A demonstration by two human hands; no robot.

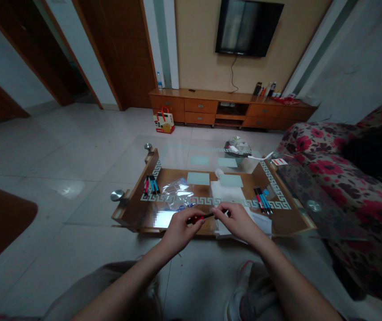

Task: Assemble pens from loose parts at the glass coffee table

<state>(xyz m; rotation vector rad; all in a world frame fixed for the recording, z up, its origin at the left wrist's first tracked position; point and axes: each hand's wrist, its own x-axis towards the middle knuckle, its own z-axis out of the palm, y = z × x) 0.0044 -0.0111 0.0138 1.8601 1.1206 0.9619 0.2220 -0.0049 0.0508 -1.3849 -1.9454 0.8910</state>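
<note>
- Left of the glass table's near-edge middle: left hand, fingers clamped on 1 red pen.
- Right hand pinched the pen's other end.
- Judged: cap being pulled or pressed; next needs a straight, steady pull.
- Pens lay at the table's left, more pens at its right.

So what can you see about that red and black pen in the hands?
The pen is thin, red with a black part, and looks like plastic. It lies nearly level, held above the near edge of the glass table. The left hand pinches one end and the right hand pinches the other. It is too small and dim to tell whether its cap is on.
</note>
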